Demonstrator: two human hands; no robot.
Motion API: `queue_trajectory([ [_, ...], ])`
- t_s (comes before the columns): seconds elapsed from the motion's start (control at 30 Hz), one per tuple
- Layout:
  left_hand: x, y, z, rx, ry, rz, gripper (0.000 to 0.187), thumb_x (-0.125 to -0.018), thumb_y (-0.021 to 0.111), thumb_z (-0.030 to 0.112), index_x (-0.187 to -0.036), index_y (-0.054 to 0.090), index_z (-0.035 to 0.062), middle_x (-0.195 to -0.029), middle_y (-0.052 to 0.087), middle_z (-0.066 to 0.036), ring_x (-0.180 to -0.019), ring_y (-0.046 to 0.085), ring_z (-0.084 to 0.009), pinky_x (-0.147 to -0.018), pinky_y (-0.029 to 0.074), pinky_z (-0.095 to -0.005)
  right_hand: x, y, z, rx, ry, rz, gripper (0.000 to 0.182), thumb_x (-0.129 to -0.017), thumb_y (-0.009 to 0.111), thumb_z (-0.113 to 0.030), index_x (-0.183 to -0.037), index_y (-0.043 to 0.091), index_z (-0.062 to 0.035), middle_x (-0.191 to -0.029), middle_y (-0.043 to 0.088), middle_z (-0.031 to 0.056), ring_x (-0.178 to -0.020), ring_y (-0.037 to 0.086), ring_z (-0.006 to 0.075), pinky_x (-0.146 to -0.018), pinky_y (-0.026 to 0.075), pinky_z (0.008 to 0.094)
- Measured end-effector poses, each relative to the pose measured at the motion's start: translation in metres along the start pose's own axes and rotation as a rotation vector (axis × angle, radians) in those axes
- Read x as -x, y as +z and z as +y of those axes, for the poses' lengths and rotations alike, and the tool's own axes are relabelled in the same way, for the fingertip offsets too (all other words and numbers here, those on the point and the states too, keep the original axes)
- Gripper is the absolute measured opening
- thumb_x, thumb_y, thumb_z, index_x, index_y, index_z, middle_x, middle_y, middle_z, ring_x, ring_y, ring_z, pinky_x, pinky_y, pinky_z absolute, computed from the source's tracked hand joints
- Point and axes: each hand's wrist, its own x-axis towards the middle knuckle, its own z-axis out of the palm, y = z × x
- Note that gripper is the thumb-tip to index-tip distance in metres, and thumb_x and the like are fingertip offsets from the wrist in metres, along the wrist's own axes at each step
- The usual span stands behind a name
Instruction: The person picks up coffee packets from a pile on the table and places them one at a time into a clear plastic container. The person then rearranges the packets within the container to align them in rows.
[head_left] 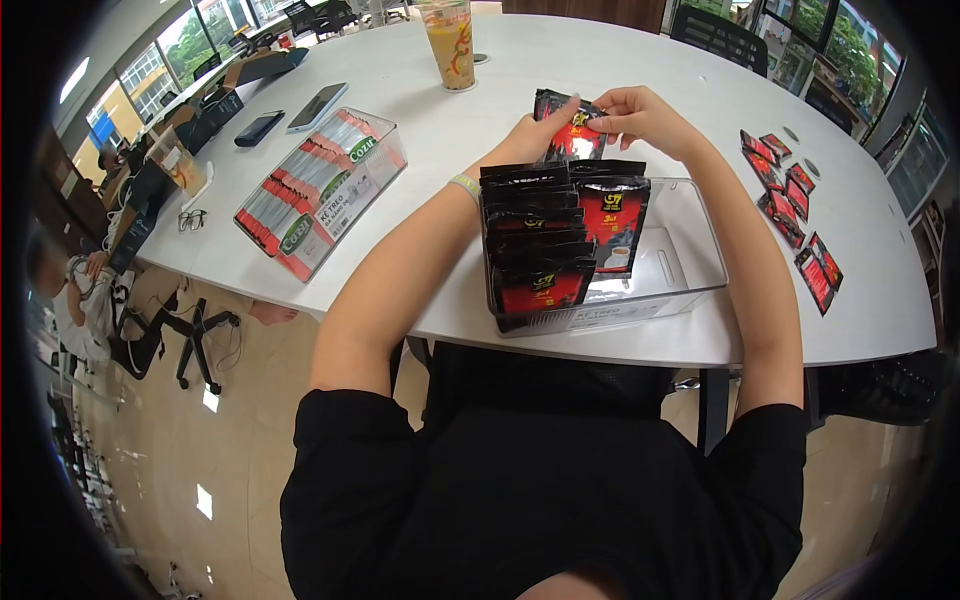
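Just beyond a clear plastic box [705,265], both hands hold a black-and-red coffee sachet [578,138]. My left hand [540,135] grips it from the left, with the thumb on its upper part. My right hand [645,118] pinches its right upper edge. The box carries a row of upright G7 coffee sachets [540,250] along its left side. Another G7 sachet [612,225] stands at the head of a second row beside them. The box's right part shows its bare bottom.
At left stands a clear box of Cozy tea sachets [320,190]. Two phones [318,107] and glasses [191,220] lie past it. A drink cup [450,50] stands at the back. Loose coffee sachets [785,200] are scattered at right. A person [85,300] sits far left.
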Motion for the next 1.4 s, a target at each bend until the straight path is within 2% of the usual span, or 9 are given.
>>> queue_trajectory([
  [0.13, -0.005, 0.002, -0.003, -0.013, 0.047, -0.016, 0.055, -0.085, 0.048, 0.054, -0.085, 0.060, 0.0011, -0.072, 0.061, -0.004, -0.057, 0.057, -0.0085, -0.049, 0.045, -0.0214, 0.006, 0.000, 0.001, -0.061, 0.016, 0.033, 0.030, -0.078, 0.068, -0.022, -0.095, 0.060, 0.0014, -0.066, 0.060, 0.0016, -0.054, 0.055, 0.0053, -0.051, 0.047, 0.0169],
  [0.37, -0.009, 0.000, -0.007, 0.074, -0.001, -0.031, 0.054, -0.087, 0.044, 0.052, -0.092, 0.059, 0.0007, -0.077, 0.062, -0.005, -0.061, 0.059, -0.0096, -0.052, 0.048, -0.0221, 0.006, -0.003, 0.002, -0.075, -0.002, 0.087, 0.031, -0.079, 0.067, -0.022, -0.098, 0.060, 0.0018, -0.067, 0.060, 0.0027, -0.055, 0.056, 0.0054, -0.052, 0.049, 0.0175],
  [0.47, -0.004, -0.001, -0.005, 0.199, -0.002, -0.006, 0.056, -0.088, 0.041, 0.053, -0.100, 0.056, 0.0007, -0.085, 0.063, -0.009, -0.072, 0.061, -0.0124, -0.062, 0.050, -0.0242, 0.015, -0.014, 0.000, -0.018, -0.031, 0.249, 0.027, -0.080, 0.066, -0.019, -0.097, 0.060, 0.0008, -0.069, 0.060, 0.0027, -0.057, 0.056, 0.0061, -0.053, 0.049, 0.0185],
  [0.53, -0.011, -0.005, -0.009, 0.255, 0.060, -0.081, 0.060, -0.091, 0.030, 0.053, -0.107, 0.052, -0.0011, -0.093, 0.062, -0.014, -0.082, 0.062, -0.0174, -0.068, 0.052, -0.0280, 0.029, -0.028, 0.001, -0.161, -0.194, 0.495, 0.023, -0.082, 0.063, -0.016, -0.099, 0.059, -0.0008, -0.071, 0.059, 0.0026, -0.059, 0.056, 0.0067, -0.056, 0.049, 0.0192],
  [0.6, -0.015, -0.007, -0.011, 0.245, 0.093, -0.075, 0.064, -0.092, 0.024, 0.054, -0.108, 0.050, -0.0025, -0.093, 0.063, -0.015, -0.082, 0.063, -0.0199, -0.068, 0.053, -0.0303, 0.049, -0.034, -0.005, -0.351, -0.334, 0.678, 0.023, -0.082, 0.063, -0.013, -0.098, 0.056, 0.0017, -0.071, 0.060, 0.0043, -0.058, 0.058, 0.0088, -0.056, 0.050, 0.0204],
  [0.73, -0.019, -0.011, -0.016, 0.269, 0.128, -0.115, 0.076, -0.088, 0.016, 0.062, -0.113, 0.047, -0.0027, -0.100, 0.061, -0.017, -0.090, 0.062, -0.0223, -0.073, 0.052, -0.0316, 0.094, -0.033, -0.032, -0.555, -0.428, 0.615, 0.020, -0.082, 0.062, -0.011, -0.097, 0.055, -0.0001, -0.071, 0.060, 0.0038, -0.058, 0.059, 0.0083, -0.053, 0.048, 0.0200],
  [0.83, -0.022, -0.014, -0.016, 0.237, 0.156, -0.149, 0.081, -0.086, 0.015, 0.066, -0.118, 0.043, -0.0032, -0.102, 0.060, -0.018, -0.095, 0.060, -0.0243, -0.076, 0.052, -0.0328, 0.118, -0.022, -0.051, -0.284, -0.254, 0.126, 0.011, -0.078, 0.062, -0.006, -0.084, 0.053, -0.0023, -0.062, 0.060, 0.0035, -0.052, 0.059, 0.0076, -0.046, 0.047, 0.0191],
  [0.93, -0.022, -0.013, -0.017, 0.248, 0.153, -0.137, 0.082, -0.085, 0.014, 0.066, -0.119, 0.042, -0.0032, -0.103, 0.060, -0.018, -0.096, 0.060, -0.0243, -0.077, 0.052, -0.0334, 0.121, 0.000, -0.072, -0.099, -0.055, -0.129, 0.011, -0.077, 0.063, -0.001, -0.074, 0.052, -0.0015, -0.063, 0.061, 0.0046, -0.053, 0.060, 0.0086, -0.048, 0.049, 0.0189],
  [1.4, -0.015, -0.007, -0.011, 0.250, 0.088, -0.102, 0.076, -0.088, 0.015, 0.062, -0.115, 0.046, -0.0016, -0.096, 0.062, -0.015, -0.087, 0.062, -0.0206, -0.070, 0.053, -0.0308, 0.110, 0.030, -0.070, 0.262, -0.031, 0.060, 0.031, -0.073, 0.070, -0.006, -0.059, 0.043, -0.0039, -0.051, 0.054, 0.0024, -0.046, 0.056, 0.0073, -0.042, 0.044, 0.0186],
])
